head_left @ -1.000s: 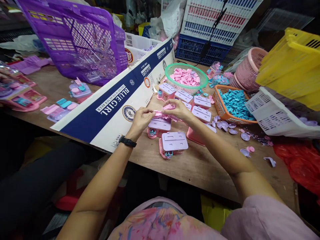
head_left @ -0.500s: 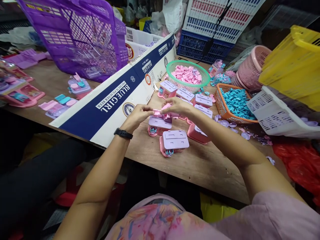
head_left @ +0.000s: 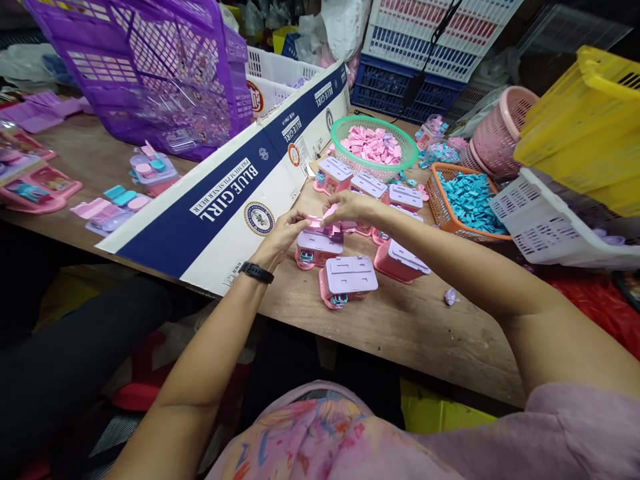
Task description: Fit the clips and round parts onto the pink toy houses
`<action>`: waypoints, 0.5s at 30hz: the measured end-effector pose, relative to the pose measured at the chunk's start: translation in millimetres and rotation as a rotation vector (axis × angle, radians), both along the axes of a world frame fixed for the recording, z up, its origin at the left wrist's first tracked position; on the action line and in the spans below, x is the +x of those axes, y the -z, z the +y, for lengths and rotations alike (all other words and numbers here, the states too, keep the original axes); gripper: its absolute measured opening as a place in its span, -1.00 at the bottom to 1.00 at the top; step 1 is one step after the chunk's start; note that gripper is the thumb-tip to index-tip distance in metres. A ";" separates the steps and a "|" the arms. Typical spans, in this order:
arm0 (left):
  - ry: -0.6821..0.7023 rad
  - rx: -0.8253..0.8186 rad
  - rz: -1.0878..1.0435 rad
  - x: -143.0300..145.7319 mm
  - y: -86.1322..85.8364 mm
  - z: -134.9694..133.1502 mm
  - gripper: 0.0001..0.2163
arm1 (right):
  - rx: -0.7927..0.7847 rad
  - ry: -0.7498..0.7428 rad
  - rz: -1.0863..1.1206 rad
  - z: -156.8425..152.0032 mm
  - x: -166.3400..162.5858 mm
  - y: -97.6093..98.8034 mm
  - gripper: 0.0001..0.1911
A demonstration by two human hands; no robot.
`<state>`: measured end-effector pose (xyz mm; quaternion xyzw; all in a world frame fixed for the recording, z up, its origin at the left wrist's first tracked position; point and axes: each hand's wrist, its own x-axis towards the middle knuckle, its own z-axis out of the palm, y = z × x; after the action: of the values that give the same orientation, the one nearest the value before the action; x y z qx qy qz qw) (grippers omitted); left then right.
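My left hand (head_left: 284, 235) pinches a small pink plastic piece (head_left: 315, 222) by its left side. From the other side my right hand (head_left: 350, 205) has its fingers closed on another pink part at the same spot; how the parts join is too small to tell. Right beneath them stands a pink toy box with a lilac lid (head_left: 320, 241), a blue part showing at its front. Nearer to me is another lilac-lidded toy box (head_left: 351, 275), and one more toy box (head_left: 401, 260) stands to its right. Several similar boxes stand behind my right hand.
A beer carton panel (head_left: 225, 193) walls off the left, with a purple basket (head_left: 150, 73) beyond. At the back, a green basket (head_left: 340, 143) holds pink pieces; an orange basket (head_left: 443, 217) holds blue ones. A small lilac part (head_left: 451, 297) lies under my right forearm.
Both hands stay together at the pink pieces over the same box. My right forearm has shifted slightly, and the view has moved a little. The small lilac part on the table now shows left of the forearm.
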<state>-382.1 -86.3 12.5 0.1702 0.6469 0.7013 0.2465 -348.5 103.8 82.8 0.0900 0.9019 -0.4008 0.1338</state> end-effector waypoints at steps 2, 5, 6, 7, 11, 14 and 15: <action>-0.039 0.003 -0.009 0.7 2.1 -0.8 -0.78 | 0.016 0.035 0.049 -4.5 4.8 -1.8 -0.76; -0.050 -0.012 0.022 -4.5 3.7 -3.8 -0.75 | -0.049 0.116 0.052 -7.2 17.8 -1.9 -0.79; -0.038 -0.017 0.051 -6.4 3.6 -5.4 -0.73 | -0.102 0.151 0.037 -6.5 23.4 -0.7 -0.79; -0.036 -0.021 0.097 -7.2 3.1 -7.3 -0.71 | -0.174 0.188 0.032 -5.2 29.4 1.2 -0.79; -0.276 -0.105 0.533 11.7 -5.6 -13.8 -0.78 | -0.569 0.352 0.169 -2.4 57.8 13.3 -0.67; -0.219 -0.146 0.908 45.0 -18.1 -12.6 -0.83 | -0.810 0.407 0.250 -10.8 79.1 20.1 -0.56; -0.134 -0.139 0.987 55.4 -22.1 -11.1 -0.85 | -0.867 0.411 0.249 -14.8 85.0 21.0 -0.53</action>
<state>-326.7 -97.4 34.6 0.4228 0.7412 0.5067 -0.1233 -263.5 89.0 61.8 0.1537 0.6247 -0.7649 -0.0316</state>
